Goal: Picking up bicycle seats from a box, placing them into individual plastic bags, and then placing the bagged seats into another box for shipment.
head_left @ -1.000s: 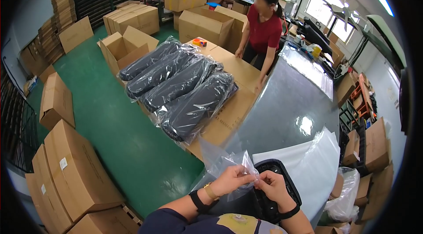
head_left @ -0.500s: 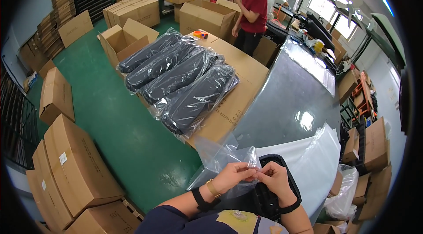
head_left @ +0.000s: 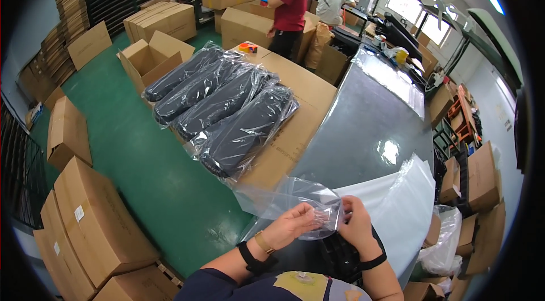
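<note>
A clear plastic bag [head_left: 309,190] is stretched between my two hands, its mouth spread into a rounded opening. My left hand [head_left: 292,224] pinches the bag's near left edge. My right hand [head_left: 356,222] grips the rim on the other side, fingers bent around the film. Below the bag lies a black padded case [head_left: 335,253], largely hidden by the bag, my right hand and forearm. A stack of flat clear bags [head_left: 392,199] lies to the right of my hands on the grey table [head_left: 340,148].
Several dark, long cases wrapped in plastic [head_left: 244,131] lie on a cardboard surface [head_left: 309,94] ahead, near an orange tape roll [head_left: 244,47]. Cardboard boxes [head_left: 105,216] stand at left. A person in red [head_left: 290,6] is beyond the table; another person in white [head_left: 335,5] is behind.
My hands have moved apart, and the bag's mouth has opened wide between them. The person in red has shifted left in view, showing more of the person in white.
</note>
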`<state>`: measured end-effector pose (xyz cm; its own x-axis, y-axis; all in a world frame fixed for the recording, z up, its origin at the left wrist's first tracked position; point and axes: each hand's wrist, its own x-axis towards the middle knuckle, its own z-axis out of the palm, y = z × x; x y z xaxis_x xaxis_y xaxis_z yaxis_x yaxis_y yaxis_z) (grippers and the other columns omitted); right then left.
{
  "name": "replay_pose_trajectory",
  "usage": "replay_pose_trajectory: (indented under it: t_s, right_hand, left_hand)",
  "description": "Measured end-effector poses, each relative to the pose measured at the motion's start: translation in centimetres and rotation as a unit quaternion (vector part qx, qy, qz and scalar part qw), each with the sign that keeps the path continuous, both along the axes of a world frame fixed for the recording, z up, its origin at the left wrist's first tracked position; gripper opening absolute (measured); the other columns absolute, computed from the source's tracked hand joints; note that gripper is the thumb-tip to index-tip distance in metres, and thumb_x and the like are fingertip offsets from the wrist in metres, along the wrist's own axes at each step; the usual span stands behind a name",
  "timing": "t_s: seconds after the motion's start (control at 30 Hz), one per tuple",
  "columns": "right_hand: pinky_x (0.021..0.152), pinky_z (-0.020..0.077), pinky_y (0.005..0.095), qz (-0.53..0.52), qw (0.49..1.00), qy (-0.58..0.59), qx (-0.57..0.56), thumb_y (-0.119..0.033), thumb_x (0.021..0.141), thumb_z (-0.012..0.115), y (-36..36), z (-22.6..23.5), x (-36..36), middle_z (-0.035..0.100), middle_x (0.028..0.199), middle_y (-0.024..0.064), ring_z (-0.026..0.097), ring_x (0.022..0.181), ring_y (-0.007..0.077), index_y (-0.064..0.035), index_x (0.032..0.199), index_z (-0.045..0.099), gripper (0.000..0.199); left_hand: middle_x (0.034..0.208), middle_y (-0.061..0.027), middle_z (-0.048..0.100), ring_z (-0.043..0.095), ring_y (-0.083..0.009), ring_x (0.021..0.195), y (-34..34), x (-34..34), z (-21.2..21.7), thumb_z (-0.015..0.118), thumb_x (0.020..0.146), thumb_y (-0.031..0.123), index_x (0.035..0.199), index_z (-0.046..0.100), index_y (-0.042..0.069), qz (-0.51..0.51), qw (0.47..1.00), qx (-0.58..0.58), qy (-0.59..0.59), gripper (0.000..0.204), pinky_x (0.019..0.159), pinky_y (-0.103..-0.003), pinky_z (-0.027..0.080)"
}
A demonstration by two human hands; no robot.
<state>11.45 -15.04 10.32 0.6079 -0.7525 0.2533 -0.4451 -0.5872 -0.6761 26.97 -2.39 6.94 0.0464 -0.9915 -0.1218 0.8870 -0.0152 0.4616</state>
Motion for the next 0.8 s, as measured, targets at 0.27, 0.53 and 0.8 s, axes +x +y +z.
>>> replay_pose_trajectory:
  t_s: [0.27, 0.53, 0.8]
  right_hand:
    - [0.064, 0.0499, 0.0379, -0.06, 0.986, 0.087, -0.13, -0.005, 0.071, 0.06, -7.9, -0.4, -2.8, 0.064, 0.08, 0.012, 0.063, 0.073, 0.031, -0.007, 0.076, 0.065, 0.007]
    - [0.044, 0.0343, 0.0234, -0.079, 0.926, -0.086, 0.36, -0.003, 0.076, 0.058, -11.9, 3.1, -6.2, 0.062, 0.075, 0.004, 0.047, 0.051, 0.0081, -0.0015, 0.092, 0.066, 0.018]
    - [0.047, 0.0365, 0.0236, 0.098, 0.898, -0.075, 0.423, -0.014, 0.082, 0.065, -9.8, 5.2, -1.3, 0.056, 0.067, 0.0014, 0.046, 0.054, 0.0072, -0.0038, 0.083, 0.061, 0.011]
  left_hand:
    - [0.077, 0.0008, 0.046, 0.051, -0.0109, 0.079, 0.2, 1.6, 0.5, 0.052, 0.095, 0.013, 0.099, 0.047, 0.008, -0.042, 0.989, -0.092, 0.104, 0.009, 0.075, -0.027, 0.044]
    - [0.078, -0.0038, 0.055, 0.052, -0.0107, 0.07, -2.3, 1.4, -5.8, 0.065, 0.082, 0.01, 0.09, 0.051, 0.004, 0.15, 0.785, 0.139, -0.585, 0.018, 0.064, -0.026, 0.044]
    - [0.06, 0.0019, 0.049, 0.041, -0.0072, 0.047, -5.0, 8.4, -9.0, 0.051, 0.095, 0.044, 0.08, 0.057, 0.006, 0.138, 0.953, 0.268, -0.013, 0.041, 0.041, -0.021, 0.029]
